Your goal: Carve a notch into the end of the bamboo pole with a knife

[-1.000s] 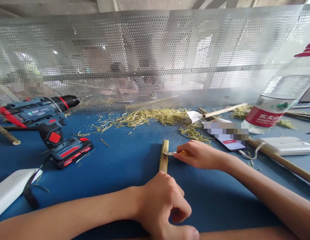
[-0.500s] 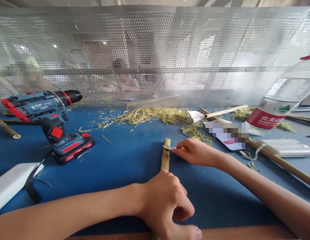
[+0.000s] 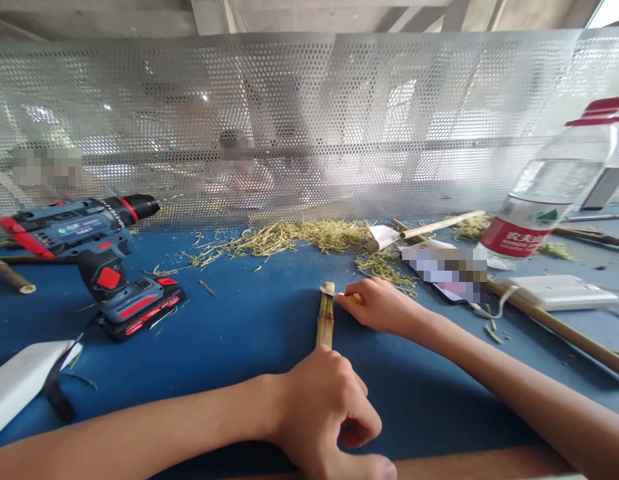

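Head view, one bamboo stick (image 3: 326, 321) lying on blue table (image 3: 239, 333), left hand (image 3: 326, 407) fisted around its near end, right hand (image 3: 379, 307) pinching one small knife (image 3: 339, 294) at its far tip, one cordless drill (image 3: 96, 257) well left of stick, one water bottle (image 3: 549, 193) far right.

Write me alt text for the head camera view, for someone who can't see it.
A person's left hand grips the near end of a bamboo stick lying on a blue table, while the right hand holds a small knife against the stick's far end. A cordless drill stands to the left; shavings lie behind.
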{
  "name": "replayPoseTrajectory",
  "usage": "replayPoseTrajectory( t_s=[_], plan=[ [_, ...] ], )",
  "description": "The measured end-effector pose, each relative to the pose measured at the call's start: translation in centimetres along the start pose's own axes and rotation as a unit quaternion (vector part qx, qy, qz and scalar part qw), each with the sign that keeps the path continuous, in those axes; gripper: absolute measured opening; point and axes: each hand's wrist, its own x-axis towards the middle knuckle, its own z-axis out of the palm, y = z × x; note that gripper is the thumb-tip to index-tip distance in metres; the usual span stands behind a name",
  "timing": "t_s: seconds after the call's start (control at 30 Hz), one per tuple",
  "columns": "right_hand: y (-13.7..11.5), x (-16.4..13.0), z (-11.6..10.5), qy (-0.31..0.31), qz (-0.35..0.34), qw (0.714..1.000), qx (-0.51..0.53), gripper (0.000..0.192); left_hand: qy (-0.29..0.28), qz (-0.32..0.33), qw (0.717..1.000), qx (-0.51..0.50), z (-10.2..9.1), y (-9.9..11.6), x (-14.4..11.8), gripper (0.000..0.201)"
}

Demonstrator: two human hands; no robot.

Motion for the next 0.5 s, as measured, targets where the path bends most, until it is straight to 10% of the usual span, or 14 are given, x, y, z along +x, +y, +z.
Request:
replayPoseTrajectory(
  t_s=[0.3,0.5],
  plan=[
    [0.3,1.3,-0.1,0.034,0.07,0.997,-0.02,0.047,-0.009,-0.003,1.0,-0.019,-0.4,0.0,0.1,0.046],
    [1.9,0.7,-0.8,-0.009,-0.036,0.998,0.043,0.049,-0.034,-0.029,0.999,-0.011,-0.5,0.2,0.4,0.052]
  ],
)
